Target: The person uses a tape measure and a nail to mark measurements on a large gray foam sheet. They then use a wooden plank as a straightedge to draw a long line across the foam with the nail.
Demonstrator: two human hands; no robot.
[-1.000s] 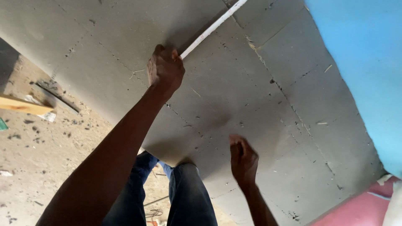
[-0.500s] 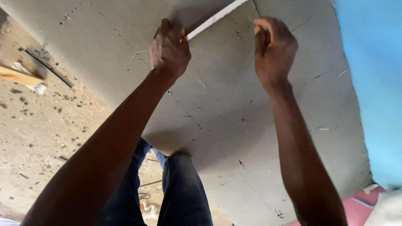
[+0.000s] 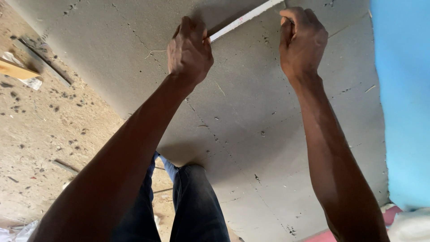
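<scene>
Two knees sit nearest you, under the grey board. Farther out, your left hand is clenched on the white strip, whose long axis runs up and right toward your right hand, fisted beside it; what it grips is hidden.

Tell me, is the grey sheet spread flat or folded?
Spread flat: the grey sheet lies open over the knee, with no fold visible; both hands rest on it.

The foam sheet is grey, flecked with dark specks (a blue sheet alongside). The measuring tape is white.
</scene>
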